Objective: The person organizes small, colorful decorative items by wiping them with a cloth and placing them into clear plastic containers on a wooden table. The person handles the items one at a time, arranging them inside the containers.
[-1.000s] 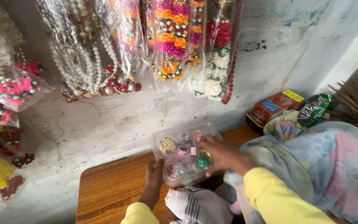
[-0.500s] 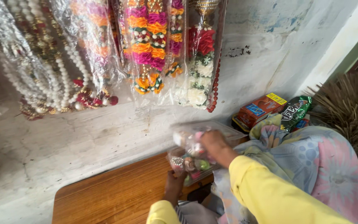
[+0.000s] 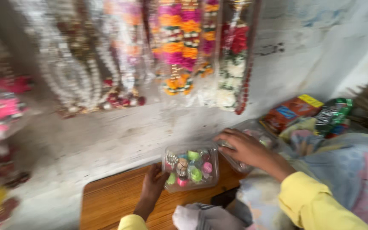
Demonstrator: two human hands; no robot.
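While my left hand [image 3: 154, 187] grips the clear box of colourful trinkets [image 3: 190, 167] on the bench [image 3: 107, 204], my right hand [image 3: 245, 147] presses flat and unclenched on a second clear box [image 3: 252, 127], not yet lifted.

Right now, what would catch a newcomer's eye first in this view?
Bright garlands in orange, pink and white hang in clear wrappers along the pale wall. Below them, the left hand holds a clear plastic box of coloured round pieces over the wooden table. The right hand rests on a second clear box beside it.
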